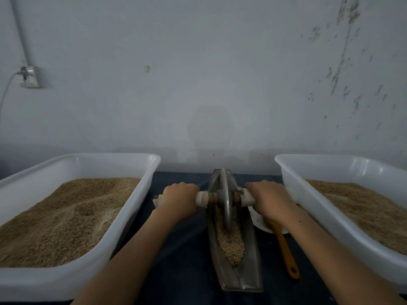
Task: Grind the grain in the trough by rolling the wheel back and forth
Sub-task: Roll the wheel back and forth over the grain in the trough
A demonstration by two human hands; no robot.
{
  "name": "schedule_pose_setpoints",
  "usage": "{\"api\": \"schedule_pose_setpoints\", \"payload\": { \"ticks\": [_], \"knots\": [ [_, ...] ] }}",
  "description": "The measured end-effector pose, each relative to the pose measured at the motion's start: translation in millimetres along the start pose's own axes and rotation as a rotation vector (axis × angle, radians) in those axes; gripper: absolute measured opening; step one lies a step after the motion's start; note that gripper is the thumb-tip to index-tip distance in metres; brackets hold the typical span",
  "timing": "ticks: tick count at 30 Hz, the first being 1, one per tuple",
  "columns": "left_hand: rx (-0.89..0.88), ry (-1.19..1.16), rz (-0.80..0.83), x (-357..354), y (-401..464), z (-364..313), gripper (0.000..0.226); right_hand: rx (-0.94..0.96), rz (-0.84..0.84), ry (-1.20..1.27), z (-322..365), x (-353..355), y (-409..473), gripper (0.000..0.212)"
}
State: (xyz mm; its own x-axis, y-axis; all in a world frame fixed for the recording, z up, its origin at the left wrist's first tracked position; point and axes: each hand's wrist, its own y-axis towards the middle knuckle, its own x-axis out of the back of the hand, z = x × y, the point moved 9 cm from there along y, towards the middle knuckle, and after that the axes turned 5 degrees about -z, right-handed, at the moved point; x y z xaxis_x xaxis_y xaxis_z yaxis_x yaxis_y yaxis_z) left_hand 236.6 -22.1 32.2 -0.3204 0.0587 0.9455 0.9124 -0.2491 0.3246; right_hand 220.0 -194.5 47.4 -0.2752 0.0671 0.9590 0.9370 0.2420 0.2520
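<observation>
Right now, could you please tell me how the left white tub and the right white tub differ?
The left tub shows nearly its whole outline, while the right tub runs off the picture's edge. The left tub's grain is heaped unevenly, with mounds and dips; the right tub's grain lies smoother. A bowl and an orange-handled tool sit beside the right tub only. Both are white plastic and hold tan grain.

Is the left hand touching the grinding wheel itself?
Apart. The head view shows the left hand gripping the handle, bare axle between it and the wheel.

Two bare forearms and hands (179,198), no sleeves
</observation>
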Motion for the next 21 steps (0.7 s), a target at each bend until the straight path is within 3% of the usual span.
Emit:
{"api": "schedule_pose_setpoints", "payload": {
  "ticks": [3,6,12,15,21],
  "knots": [
    [0.006,-0.007,-0.056,2.5,-0.8,0.0,0.015,-0.002,-0.031,-0.003,0.0,-0.2,0.5,0.020],
    [0.002,0.018,-0.028,2.9,-0.4,-1.1,0.011,-0.012,0.040,0.007,-2.9,-4.1,0.3,0.022],
    [-0.009,-0.006,0.263,-9.1,-3.4,-2.3,0.030,-0.033,0.335,0.066,-7.1,-17.1,-7.4,0.041],
    [-0.006,-0.037,0.340,-13.2,-6.4,-2.8,0.033,-0.035,0.403,0.082,-6.7,-20.3,-9.7,0.042],
    [-0.003,0.020,0.205,-5.7,-2.3,-3.3,0.024,-0.037,0.334,0.087,-9.7,-21.8,-4.4,0.036]
  ]
}}
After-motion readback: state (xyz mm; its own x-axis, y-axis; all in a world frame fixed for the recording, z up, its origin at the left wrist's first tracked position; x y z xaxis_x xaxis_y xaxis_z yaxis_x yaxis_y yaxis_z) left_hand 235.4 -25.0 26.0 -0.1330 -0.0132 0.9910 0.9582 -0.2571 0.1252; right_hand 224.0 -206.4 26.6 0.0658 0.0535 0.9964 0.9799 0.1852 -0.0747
